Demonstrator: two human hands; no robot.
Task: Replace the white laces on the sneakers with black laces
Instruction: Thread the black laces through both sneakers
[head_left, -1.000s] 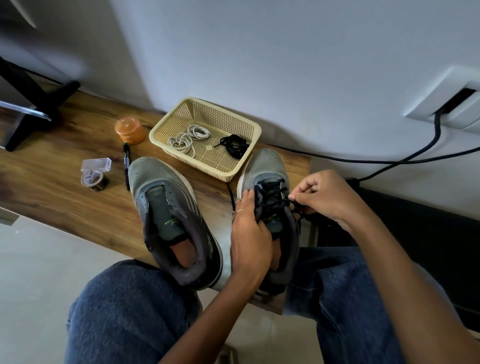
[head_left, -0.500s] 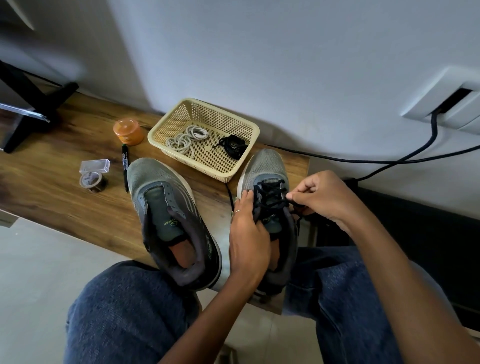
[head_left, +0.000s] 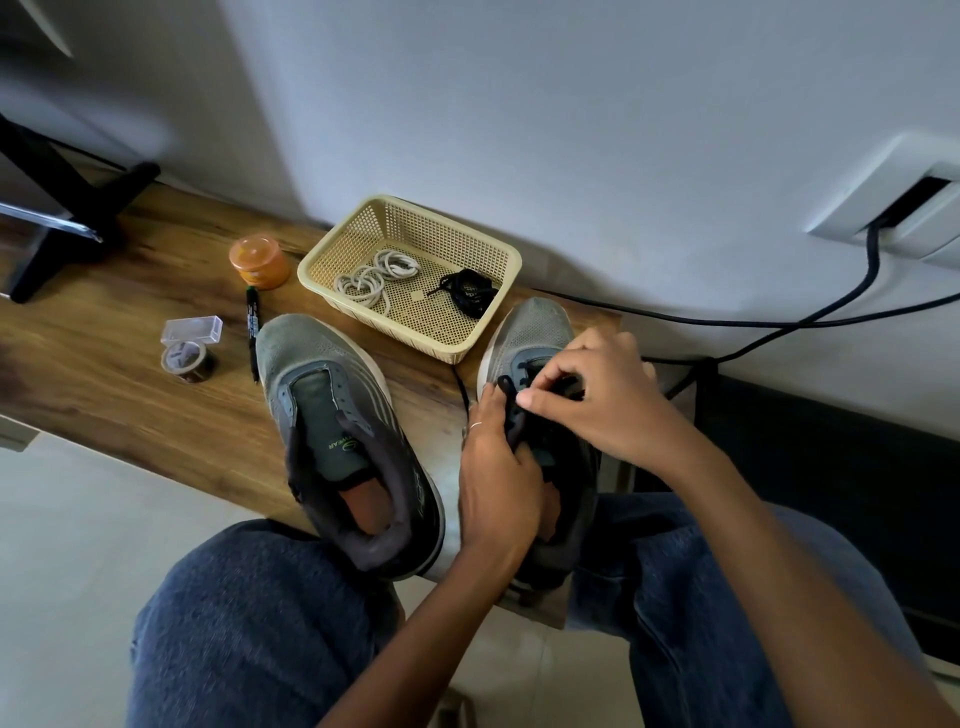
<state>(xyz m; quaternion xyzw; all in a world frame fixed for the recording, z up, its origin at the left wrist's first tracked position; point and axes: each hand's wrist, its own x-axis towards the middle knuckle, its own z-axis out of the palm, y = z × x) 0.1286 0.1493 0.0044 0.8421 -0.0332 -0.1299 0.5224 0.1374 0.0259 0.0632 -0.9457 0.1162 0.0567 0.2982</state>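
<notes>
Sneakers sit side by side on the wooden bench (head_left: 130, 395): the left sneaker (head_left: 332, 415) has bare eyelets, and the right sneaker (head_left: 540, 364) carries a black lace (head_left: 511, 415). My left hand (head_left: 498, 478) curls around its collar, thumb on the lace; my right hand (head_left: 597, 395) pinches the lace over the eyelets. White laces (head_left: 374, 275) and a spare black lace (head_left: 467, 291) lie in the basket (head_left: 511, 260).

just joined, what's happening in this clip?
A seated person is relacing sneakers. Both hands work a black lace on the right sneaker: the left hand steadies its side, the right hand pinches lace over the eyelets. The left sneaker has none. The basket holds white laces and another black lace.
</notes>
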